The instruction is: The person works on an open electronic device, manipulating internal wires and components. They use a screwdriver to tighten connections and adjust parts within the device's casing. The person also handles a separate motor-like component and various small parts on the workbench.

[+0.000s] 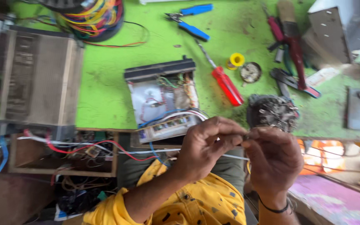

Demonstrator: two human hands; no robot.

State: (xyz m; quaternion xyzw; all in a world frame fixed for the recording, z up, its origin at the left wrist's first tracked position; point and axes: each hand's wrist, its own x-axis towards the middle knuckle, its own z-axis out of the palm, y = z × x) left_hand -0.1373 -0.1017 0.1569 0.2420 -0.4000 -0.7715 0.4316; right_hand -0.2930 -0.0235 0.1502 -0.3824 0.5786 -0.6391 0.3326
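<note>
both hands meet over the near edge of the green bench (pixel 105 91), just in front of the person's yellow shirt (pixel 196 202). left hand (pixel 207 146) has thumb + forefinger pinched shut on a thin white wire (pixel 163 151) that runs off to the left, other fingers curled in. right hand (pixel 273 160) is also closed, fingertips (pixel 253 134) pressed against the left hand's tips at the same spot; whether it grips the wire's end or some small part there, can't tell, too blurred. a short bit of white wire shows below btwn the two hands. black band sits on the right wrist.

wire leads toward an opened device (pixel 165 102) w/ exposed board and red, blue, white leads, lying on the bench just beyond the left hand. right of it a red-handled screwdriver (pixel 226 83) lies diagonally, near a small yellow spool (pixel 235 60) and a round tin (pixel 251 72). a dark round part full of metal bits (pixel 271 111) sits just beyond the right hand. blue-handled pliers (pixel 192 18) lie at the far side, red-handled tools (pixel 288 41) farther right. big grey metal case (pixel 38 79) on the left, coil of coloured wires (pixel 94 16) behind it, wooden frame w/ tangled wiring (pixel 63 154) below it.
</note>
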